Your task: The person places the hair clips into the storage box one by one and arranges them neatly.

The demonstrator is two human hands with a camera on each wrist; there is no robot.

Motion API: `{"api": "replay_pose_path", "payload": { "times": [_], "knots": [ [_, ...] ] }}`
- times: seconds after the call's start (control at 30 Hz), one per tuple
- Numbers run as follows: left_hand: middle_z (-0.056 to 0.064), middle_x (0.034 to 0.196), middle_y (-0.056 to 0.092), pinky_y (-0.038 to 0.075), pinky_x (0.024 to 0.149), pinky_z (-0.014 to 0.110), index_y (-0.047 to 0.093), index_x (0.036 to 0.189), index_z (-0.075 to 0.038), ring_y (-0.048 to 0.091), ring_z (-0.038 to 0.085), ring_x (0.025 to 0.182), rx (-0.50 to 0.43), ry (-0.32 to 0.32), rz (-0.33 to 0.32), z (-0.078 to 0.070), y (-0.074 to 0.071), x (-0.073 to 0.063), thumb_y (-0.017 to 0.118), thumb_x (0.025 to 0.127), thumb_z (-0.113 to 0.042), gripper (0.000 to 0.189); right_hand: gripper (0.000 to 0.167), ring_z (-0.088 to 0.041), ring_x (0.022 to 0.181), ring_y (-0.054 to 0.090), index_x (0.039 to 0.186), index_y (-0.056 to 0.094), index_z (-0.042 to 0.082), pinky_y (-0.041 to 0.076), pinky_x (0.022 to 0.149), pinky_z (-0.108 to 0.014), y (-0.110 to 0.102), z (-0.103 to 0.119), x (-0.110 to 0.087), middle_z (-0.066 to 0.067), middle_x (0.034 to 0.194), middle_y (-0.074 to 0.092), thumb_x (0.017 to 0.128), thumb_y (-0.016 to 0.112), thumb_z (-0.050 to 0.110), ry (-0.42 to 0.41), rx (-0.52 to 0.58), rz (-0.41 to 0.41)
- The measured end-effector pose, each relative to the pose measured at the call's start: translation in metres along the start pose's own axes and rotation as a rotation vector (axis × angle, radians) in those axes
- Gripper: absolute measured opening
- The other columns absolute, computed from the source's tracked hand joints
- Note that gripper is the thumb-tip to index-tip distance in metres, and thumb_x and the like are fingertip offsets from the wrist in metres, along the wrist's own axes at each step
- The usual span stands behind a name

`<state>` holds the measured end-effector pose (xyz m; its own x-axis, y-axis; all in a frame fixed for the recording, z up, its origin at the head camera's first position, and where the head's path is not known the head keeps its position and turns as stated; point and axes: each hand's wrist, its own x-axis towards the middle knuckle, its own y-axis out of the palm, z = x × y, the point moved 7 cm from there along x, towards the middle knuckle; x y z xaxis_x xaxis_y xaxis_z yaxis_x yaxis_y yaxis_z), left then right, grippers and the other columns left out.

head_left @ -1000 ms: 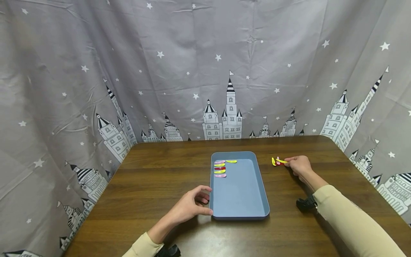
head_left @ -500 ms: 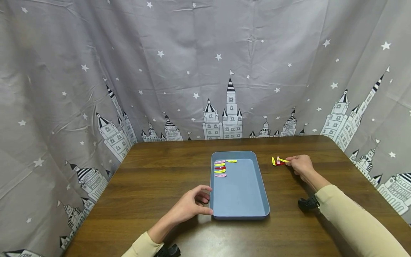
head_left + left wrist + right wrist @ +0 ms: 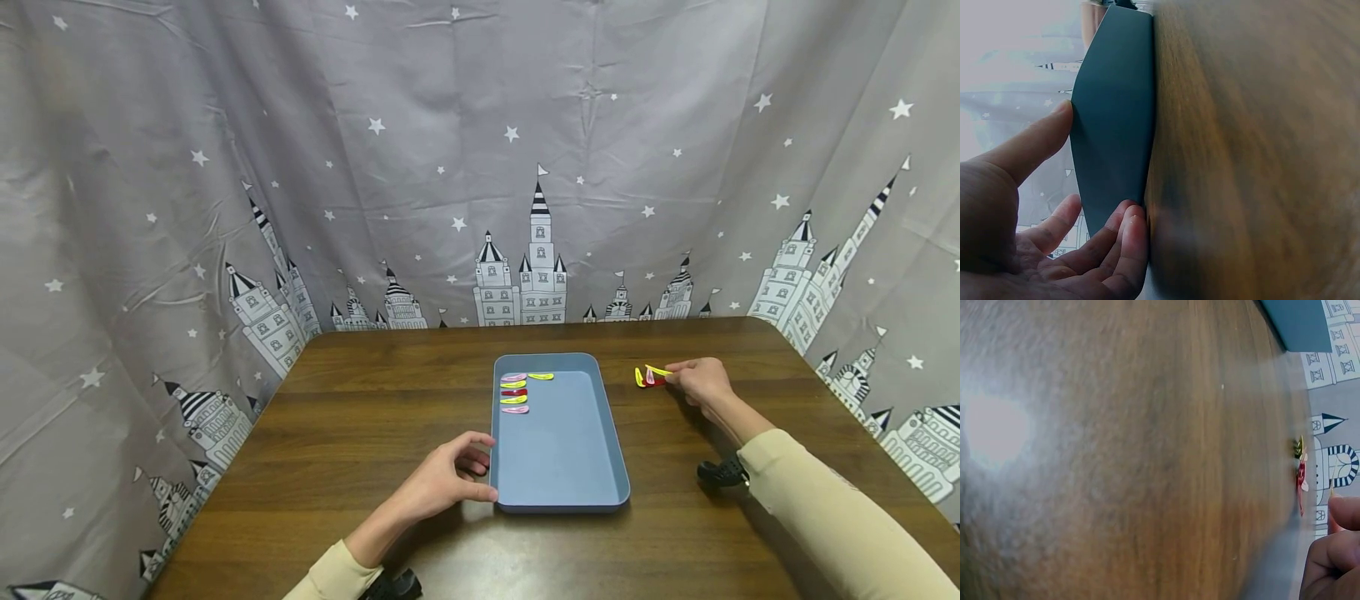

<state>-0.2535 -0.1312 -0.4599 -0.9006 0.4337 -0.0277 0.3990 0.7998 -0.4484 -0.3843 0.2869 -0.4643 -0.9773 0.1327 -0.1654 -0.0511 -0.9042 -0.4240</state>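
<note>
My right hand [image 3: 701, 381] pinches one end of a yellow hair clip [image 3: 658, 370] between thumb and fingertips, just above a small pile on the table. In that pile lie a red hair clip [image 3: 656, 382], a pink hair clip [image 3: 649, 377] and another yellow one. At the left side of a blue-grey tray [image 3: 558, 454] is my left hand [image 3: 442, 479], fingers loosely spread. The left wrist view shows the thumb at the tray's rim and fingertips against its outer wall [image 3: 1113, 112]. Inside the tray, pink, yellow and red clips [image 3: 514, 392] form a column at the upper left.
A single yellow clip [image 3: 541, 377] lies to the right of the column's top, near the tray's far wall. The wooden table [image 3: 375, 400] extends back to a grey curtain [image 3: 420, 167] printed with castles and stars. Dark wrist devices [image 3: 722, 472] sit below both sleeves.
My right hand has shifted slightly away and to the right, and the pinched yellow clip has moved with it, a little up from the pile. The left hand and tray stay put.
</note>
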Motion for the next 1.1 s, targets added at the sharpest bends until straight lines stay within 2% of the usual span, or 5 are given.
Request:
{"api": "replay_pose_path", "payload": {
  "times": [0.2,0.33,0.73,1.1],
  "knots": [
    [0.013,0.113,0.066,0.053,0.09,0.036,0.057,0.132,-0.008,0.062,0.023,0.102,-0.003,-0.004,0.0,-0.001,0.0,0.0,0.088,0.077,-0.016,0.064,0.04,-0.004,0.041,0.033,0.128,0.059,-0.015,0.031,0.039,-0.021,0.002,0.007,-0.002,0.006,0.064,0.057,0.093,0.062,0.003,-0.02,0.009,0.019],
    [0.013,0.112,0.066,0.053,0.089,0.035,0.058,0.132,-0.008,0.062,0.023,0.101,0.001,-0.003,0.0,-0.001,0.0,0.0,0.088,0.077,-0.017,0.063,0.038,-0.004,0.041,0.034,0.126,0.061,-0.014,0.033,0.039,-0.022,0.003,0.011,-0.003,0.003,0.073,0.064,0.092,0.063,0.004,-0.022,0.002,0.011],
    [0.012,0.112,0.066,0.054,0.089,0.036,0.057,0.133,-0.007,0.062,0.023,0.101,-0.004,-0.006,0.004,-0.001,-0.001,0.0,0.088,0.077,-0.017,0.064,0.036,-0.005,0.043,0.034,0.127,0.061,-0.011,0.033,0.041,-0.022,0.006,0.019,-0.005,-0.01,0.092,0.068,0.094,0.062,0.005,-0.014,-0.004,0.031],
    [0.012,0.112,0.066,0.054,0.09,0.038,0.057,0.133,-0.007,0.062,0.023,0.102,-0.002,-0.007,0.002,-0.001,-0.001,-0.001,0.088,0.077,-0.017,0.064,0.04,-0.005,0.042,0.032,0.128,0.06,-0.013,0.031,0.04,-0.022,0.01,0.026,-0.005,-0.011,0.09,0.069,0.092,0.064,0.004,-0.037,0.006,0.058]
  ]
}}
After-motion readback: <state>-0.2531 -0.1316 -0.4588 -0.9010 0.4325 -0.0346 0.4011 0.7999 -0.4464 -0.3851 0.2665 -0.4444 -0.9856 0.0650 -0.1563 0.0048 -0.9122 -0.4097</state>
